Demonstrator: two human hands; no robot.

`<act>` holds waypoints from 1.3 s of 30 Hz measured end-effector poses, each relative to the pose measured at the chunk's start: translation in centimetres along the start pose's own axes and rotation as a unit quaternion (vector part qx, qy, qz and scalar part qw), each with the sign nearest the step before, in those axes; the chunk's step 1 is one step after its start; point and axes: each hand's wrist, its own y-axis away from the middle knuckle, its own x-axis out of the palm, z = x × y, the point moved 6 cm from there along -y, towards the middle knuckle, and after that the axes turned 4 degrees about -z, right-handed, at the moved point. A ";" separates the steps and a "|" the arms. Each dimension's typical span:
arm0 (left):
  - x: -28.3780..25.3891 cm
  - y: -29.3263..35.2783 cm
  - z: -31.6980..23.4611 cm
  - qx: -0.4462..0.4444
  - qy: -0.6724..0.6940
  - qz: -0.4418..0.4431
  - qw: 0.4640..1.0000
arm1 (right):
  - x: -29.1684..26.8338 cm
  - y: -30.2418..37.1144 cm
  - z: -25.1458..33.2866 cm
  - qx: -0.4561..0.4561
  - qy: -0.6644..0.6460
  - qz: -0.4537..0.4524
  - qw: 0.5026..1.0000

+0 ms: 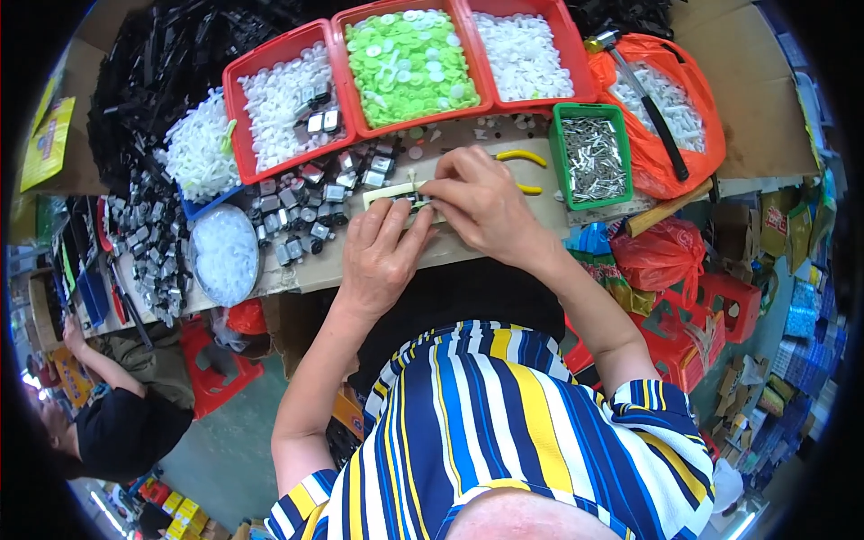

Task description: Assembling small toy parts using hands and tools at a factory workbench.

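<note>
At the table edge in front of me, a long cream-coloured plastic piece with small dark parts lies under my fingers. My left hand is closed with its fingertips on the near side of this piece. My right hand pinches at its right end, beside the dark parts; whatever sits between those fingertips is too small to make out. Just right of my right hand, the yellow handles of a hand tool stick out. Small grey metal motors lie loose to the left of my hands.
Red trays hold white plastic parts, green discs and more white parts. A green basket holds metal pins. A hammer lies on an orange bag. An oval dish stands left. Another person sits far left.
</note>
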 end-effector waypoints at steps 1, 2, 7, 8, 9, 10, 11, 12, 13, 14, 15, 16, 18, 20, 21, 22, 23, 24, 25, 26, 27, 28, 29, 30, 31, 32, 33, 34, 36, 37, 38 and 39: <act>0.0 -0.1 0.0 0.009 -0.014 0.004 1.000 | -0.1 0.0 0.1 -0.007 -0.002 0.000 1.000; 0.0 0.1 0.1 0.016 -0.012 0.003 1.000 | 0.0 0.1 0.1 -0.012 -0.003 -0.001 1.000; 0.2 0.7 0.1 0.027 -0.010 0.010 1.000 | 0.4 1.0 0.1 -0.011 0.009 0.013 1.000; 0.2 0.8 0.2 0.028 -0.018 0.015 0.999 | 0.4 1.0 0.2 -0.012 0.008 0.019 1.000; 0.3 0.8 0.1 0.032 -0.025 0.018 0.999 | 0.4 1.1 0.3 -0.013 0.007 0.026 1.000; 0.3 0.6 0.2 0.036 -0.020 0.014 0.999 | 0.4 1.1 0.2 -0.004 0.015 0.035 0.999; 0.3 0.4 0.2 0.041 -0.025 0.023 0.999 | 0.1 1.2 0.2 -0.003 0.020 0.033 0.999; 0.3 0.3 0.1 0.046 -0.029 0.032 0.998 | -0.1 1.2 0.1 -0.007 0.020 0.031 0.999; 0.2 0.1 0.1 0.050 -0.026 0.030 0.998 | -0.4 1.3 0.0 -0.010 0.019 0.029 0.999; 0.1 0.0 0.1 0.051 -0.031 0.035 0.998 | -1.1 1.1 -0.4 -0.018 0.016 0.012 1.000; 0.0 0.0 0.1 0.053 -0.035 0.040 0.997 | -2.5 1.0 -1.1 -0.025 0.015 -0.006 1.000; -0.1 0.0 0.2 0.054 -0.034 0.038 0.997 | -4.8 0.7 -1.8 -0.013 0.033 -0.037 0.999; -0.3 0.1 0.5 0.033 -0.010 0.043 0.999 | -9.9 0.2 -3.9 0.051 0.063 -0.056 0.995; -1.0 -0.6 0.3 0.017 0.013 0.044 0.999 | -15.4 0.7 -7.6 0.066 0.217 -0.092 0.970; -1.2 -0.9 0.3 -0.002 0.035 0.047 0.998 | -18.1 1.5 -10.1 0.087 0.271 -0.103 0.953; -1.4 -1.3 0.2 -0.001 0.032 0.047 0.998 | -21.2 2.6 -13.5 0.128 0.336 -0.085 0.929; -1.4 -1.4 0.6 -0.013 0.059 0.053 0.997 | -22.7 3.1 -15.3 0.160 0.399 -0.069 0.900; -1.5 -1.4 1.1 -0.027 0.085 0.057 0.994 | -24.0 3.8 -17.5 0.194 0.449 -0.055 0.871; -1.6 -2.1 1.3 -0.030 0.104 0.033 0.994 | -26.3 4.7 -18.9 0.194 0.497 -0.036 0.845; -1.8 -2.8 1.6 -0.033 0.097 0.024 0.994 | -27.7 5.5 -20.4 0.173 0.506 -0.019 0.845; -2.1 -3.5 2.0 -0.038 0.089 0.016 0.995 | -28.2 5.9 -21.4 0.176 0.514 -0.006 0.839; -2.4 -4.4 2.4 -0.031 0.074 0.000 0.997 | -28.4 6.0 -21.9 0.179 0.523 0.009 0.833; -2.7 -5.3 3.0 -0.035 0.067 -0.016 0.997 | -28.6 6.0 -21.7 0.165 0.514 0.014 0.841; -3.0 -6.2 3.6 -0.039 0.060 -0.031 0.997 | -28.7 5.8 -21.7 0.162 0.509 0.014 0.845; -3.1 -7.0 4.4 -0.054 0.061 -0.036 0.996 | -28.7 5.6 -21.7 0.159 0.507 0.026 0.846; -3.3 -7.7 5.1 -0.063 0.040 -0.042 0.996 | -28.5 5.4 -22.0 0.156 0.504 0.038 0.848; -3.3 -8.5 5.9 -0.071 0.021 -0.049 0.996 | -28.5 5.2 -22.1 0.155 0.497 0.044 0.853; -3.3 -9.2 6.4 -0.068 -0.007 -0.060 0.996 | -28.5 5.0 -22.2 0.154 0.495 0.044 0.854; -2.6 -10.6 7.6 -0.074 -0.018 -0.064 0.995 | -28.6 5.1 -22.5 0.170 0.497 0.041 0.850; -2.0 -11.1 8.3 -0.083 -0.045 -0.052 0.994 | -28.6 5.3 -22.7 0.170 0.495 0.041 0.851; -1.5 -11.6 8.7 -0.083 -0.045 -0.052 0.994 | -28.5 5.4 -22.8 0.173 0.483 0.041 0.857; -1.0 -12.1 8.9 -0.078 -0.072 -0.053 0.993 | -28.5 5.4 -23.0 0.176 0.471 0.041 0.863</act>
